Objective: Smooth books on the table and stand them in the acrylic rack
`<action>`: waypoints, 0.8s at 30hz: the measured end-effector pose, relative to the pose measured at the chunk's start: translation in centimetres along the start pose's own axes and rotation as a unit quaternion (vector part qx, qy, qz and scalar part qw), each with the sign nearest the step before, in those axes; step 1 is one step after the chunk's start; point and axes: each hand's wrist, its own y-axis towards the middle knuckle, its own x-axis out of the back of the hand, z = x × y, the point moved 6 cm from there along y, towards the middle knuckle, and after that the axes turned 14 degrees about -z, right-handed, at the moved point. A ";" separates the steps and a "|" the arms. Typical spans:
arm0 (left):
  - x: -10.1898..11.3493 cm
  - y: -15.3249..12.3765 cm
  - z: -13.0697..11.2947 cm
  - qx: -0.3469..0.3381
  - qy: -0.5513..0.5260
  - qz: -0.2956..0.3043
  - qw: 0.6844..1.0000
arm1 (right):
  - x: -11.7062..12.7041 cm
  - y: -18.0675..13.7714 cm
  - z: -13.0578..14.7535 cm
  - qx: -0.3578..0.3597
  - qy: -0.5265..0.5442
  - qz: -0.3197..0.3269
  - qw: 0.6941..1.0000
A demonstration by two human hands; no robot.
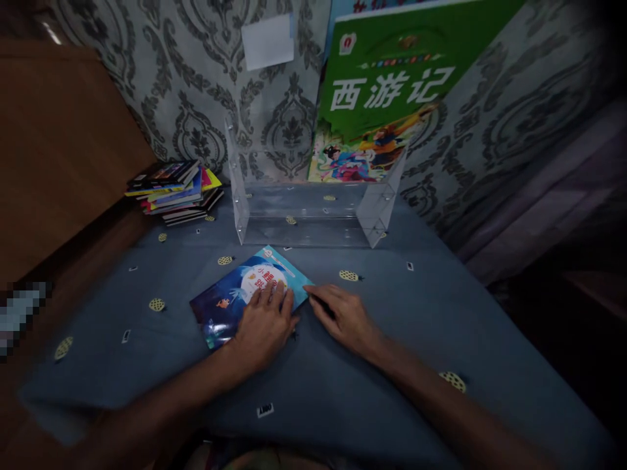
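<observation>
A thin blue picture book [223, 287] with a white circle and red characters on its cover lies aslant on the cloth-covered table. My left hand [267, 320] rests flat on its lower right part, fingers stretched over the cover and hiding some of the title. At the book's right corner is my right hand [343, 313], its thumb and forefinger closed on the edge there. Behind the book stands a clear acrylic book rack [367, 219]. A large green book [382, 111] leans upright in the rack's right part.
A stack of several books [179, 189] sits at the back left of the table. The blue tablecloth [206, 405] carries pineapple prints. A patterned wall covering [196, 124] with a white card [268, 42] is behind; a brown wooden panel [63, 143] stands at left.
</observation>
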 end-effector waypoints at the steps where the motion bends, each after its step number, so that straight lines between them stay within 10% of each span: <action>1: 0.1 0.0 0.2 0.005 -0.005 -0.003 1.000 | -0.2 0.2 0.0 0.006 -0.004 0.006 1.000; 24: -1.9 1.0 6.1 0.060 -0.180 0.067 0.980 | -5.7 5.1 -3.6 -0.005 -0.014 0.054 0.998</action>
